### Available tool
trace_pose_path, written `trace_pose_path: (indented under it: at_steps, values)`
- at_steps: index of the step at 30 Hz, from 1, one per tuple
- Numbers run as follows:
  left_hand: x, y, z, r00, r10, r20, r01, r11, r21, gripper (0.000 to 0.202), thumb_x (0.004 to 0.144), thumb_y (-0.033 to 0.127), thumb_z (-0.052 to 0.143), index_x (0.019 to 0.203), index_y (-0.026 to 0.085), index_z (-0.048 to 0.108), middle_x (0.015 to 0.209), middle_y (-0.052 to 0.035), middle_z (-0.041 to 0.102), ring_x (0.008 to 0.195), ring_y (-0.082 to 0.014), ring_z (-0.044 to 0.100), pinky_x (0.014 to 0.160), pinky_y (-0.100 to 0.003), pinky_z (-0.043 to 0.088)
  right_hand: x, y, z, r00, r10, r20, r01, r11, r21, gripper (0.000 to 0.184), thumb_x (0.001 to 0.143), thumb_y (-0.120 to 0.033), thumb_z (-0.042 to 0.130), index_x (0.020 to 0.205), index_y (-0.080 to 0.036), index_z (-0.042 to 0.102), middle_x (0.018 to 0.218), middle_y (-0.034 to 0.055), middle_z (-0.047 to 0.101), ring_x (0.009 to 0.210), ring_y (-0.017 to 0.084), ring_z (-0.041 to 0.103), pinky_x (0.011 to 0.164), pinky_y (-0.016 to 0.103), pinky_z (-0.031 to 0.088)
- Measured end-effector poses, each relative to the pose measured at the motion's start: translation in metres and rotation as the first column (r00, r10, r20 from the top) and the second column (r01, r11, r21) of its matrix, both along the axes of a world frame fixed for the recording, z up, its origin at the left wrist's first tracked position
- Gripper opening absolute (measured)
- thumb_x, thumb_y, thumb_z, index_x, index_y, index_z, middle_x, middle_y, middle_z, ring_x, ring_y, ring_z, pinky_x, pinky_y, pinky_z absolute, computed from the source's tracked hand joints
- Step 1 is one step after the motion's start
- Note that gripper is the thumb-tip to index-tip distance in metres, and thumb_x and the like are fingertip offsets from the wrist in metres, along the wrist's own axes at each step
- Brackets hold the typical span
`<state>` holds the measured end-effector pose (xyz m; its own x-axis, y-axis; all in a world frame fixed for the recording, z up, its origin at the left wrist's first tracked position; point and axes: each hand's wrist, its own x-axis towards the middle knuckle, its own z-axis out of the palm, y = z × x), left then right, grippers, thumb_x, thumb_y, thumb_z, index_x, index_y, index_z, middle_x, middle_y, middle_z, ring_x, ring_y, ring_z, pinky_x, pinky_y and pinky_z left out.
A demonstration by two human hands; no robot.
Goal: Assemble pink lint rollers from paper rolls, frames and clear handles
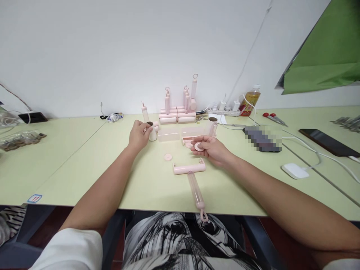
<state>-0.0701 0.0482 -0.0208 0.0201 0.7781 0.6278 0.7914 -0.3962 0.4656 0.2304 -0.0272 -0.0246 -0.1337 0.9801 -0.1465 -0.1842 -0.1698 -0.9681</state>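
- Presently, at far left, bags (19, 138) and a dark phone (33, 117) lie by the wall, well apart from the work.
- Cable bundle (112, 117) lies far, left of centre.
- Left hand (138, 135): fingers curled around a white roll (152, 133) with a brown core. The roll stands upright on the table (84, 165), left of centre.
- Disc (168, 157), pink and flat, lies loose between the two hands, nearer than both.
- Pink rollers (177, 115) are stacked far centre, some upright. Clear covers (180, 133) lie just in front of them.
- Frame (189, 167), pink, has a clear handle (196, 192) pointing to the near edge. It lies untouched between the forearms.
- Right hand (212, 149): thumb and forefinger pinch a round pink cap (199, 146), held just above the table, right of centre. The other fingers are loosely bent.
- Second roll (213, 125) stands upright just beyond the right hand.
- Power strip (223, 110), bottle (251, 98), scissors (274, 118) and a second phone (329, 141) sit at right, clear of the hands.
- Judgement: the cap and the held roll are apart, and the work appears to be fitting one to the other. To do it well, keep the roll steady and upright, hold the cap by its rim and present it square to the core. Keep the loose disc within reach.
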Motion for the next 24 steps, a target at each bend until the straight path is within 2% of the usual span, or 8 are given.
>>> trace_pose_path:
  at_steps: [5,8,10,12,13,16,18,24]
  values:
    - [0.003,0.007,-0.006,0.998,0.021,-0.066,-0.021,1.0,0.006,0.023,0.086,0.027,0.055,0.103,0.02,0.069,0.099,-0.0086,0.05,0.086,-0.0209,0.056,0.079,-0.035,0.047,-0.003,-0.002,0.001,0.999,0.018,-0.037,-0.02,0.999,-0.045,0.019,0.073,-0.004,0.059,0.086,-0.016,0.066,0.099,0.0087,0.071,0.081,0.018,0.072,0.068,0.029,0.063]
    - [0.011,-0.001,0.001,0.994,0.073,-0.08,-0.065,0.992,0.104,0.029,0.083,0.026,0.057,0.109,0.018,0.066,0.105,-0.0123,0.05,0.101,-0.0264,0.052,0.087,-0.039,0.045,-0.004,-0.003,0.002,0.998,0.041,-0.044,-0.043,0.997,-0.066,0.013,0.075,-0.006,0.061,0.082,-0.016,0.066,0.102,0.0099,0.07,0.083,0.019,0.072,0.069,0.031,0.064]
    - [0.021,-0.014,0.008,0.993,0.037,-0.112,-0.025,0.994,0.11,0.026,0.085,0.028,0.055,0.107,0.017,0.065,0.103,-0.0125,0.053,0.097,-0.0257,0.054,0.086,-0.038,0.044,-0.004,-0.002,0.001,0.997,0.058,-0.042,-0.061,0.996,-0.068,0.012,0.074,-0.007,0.063,0.081,-0.015,0.066,0.103,0.0102,0.07,0.083,0.019,0.072,0.072,0.033,0.064]
    - [0.035,-0.029,0.012,0.97,-0.147,-0.196,0.136,0.988,-0.068,0.021,0.087,0.029,0.051,0.096,0.019,0.066,0.092,-0.0083,0.058,0.082,-0.0213,0.056,0.075,-0.034,0.044,-0.003,-0.001,0.0,0.997,0.073,-0.038,-0.076,0.995,-0.069,0.013,0.073,-0.006,0.064,0.081,-0.015,0.067,0.103,0.0098,0.07,0.084,0.019,0.072,0.075,0.033,0.063]
    - [0.041,-0.037,0.012,0.939,-0.261,-0.222,0.214,0.953,-0.216,0.019,0.085,0.032,0.053,0.091,0.02,0.067,0.085,-0.0058,0.06,0.074,-0.0197,0.056,0.067,-0.031,0.042,-0.002,0.0,-0.002,0.996,0.083,-0.036,-0.085,0.994,-0.07,0.014,0.072,-0.005,0.064,0.081,-0.016,0.067,0.102,0.0095,0.07,0.084,0.019,0.071,0.076,0.033,0.063]
    - [0.055,-0.052,0.007,0.832,-0.52,-0.195,0.354,0.767,-0.535,0.013,0.077,0.033,0.062,0.081,0.021,0.067,0.07,-0.0017,0.062,0.059,-0.0167,0.052,0.055,-0.028,0.034,0.0,0.003,-0.005,0.993,0.113,-0.03,-0.115,0.99,-0.077,0.012,0.074,-0.007,0.064,0.082,-0.016,0.069,0.102,0.009,0.07,0.085,0.018,0.071,0.075,0.031,0.062]
    - [0.059,-0.054,0.003,0.803,-0.574,-0.163,0.392,0.714,-0.58,0.009,0.076,0.03,0.062,0.077,0.022,0.067,0.068,-0.0011,0.063,0.058,-0.0165,0.051,0.054,-0.028,0.032,0.001,0.005,-0.007,0.991,0.129,-0.035,-0.131,0.988,-0.081,0.011,0.077,-0.01,0.063,0.084,-0.016,0.069,0.103,0.0095,0.07,0.084,0.018,0.071,0.074,0.03,0.062]
    - [0.066,-0.051,0.005,0.807,-0.541,-0.238,0.38,0.783,-0.492,0.016,0.084,0.029,0.055,0.085,0.021,0.068,0.08,-0.004,0.067,0.067,-0.0184,0.055,0.06,-0.029,0.035,0.0,0.003,-0.003,0.976,0.191,-0.103,-0.197,0.979,-0.056,0.01,0.083,-0.018,0.064,0.09,-0.015,0.07,0.1,0.0101,0.072,0.084,0.017,0.07,0.075,0.03,0.061]
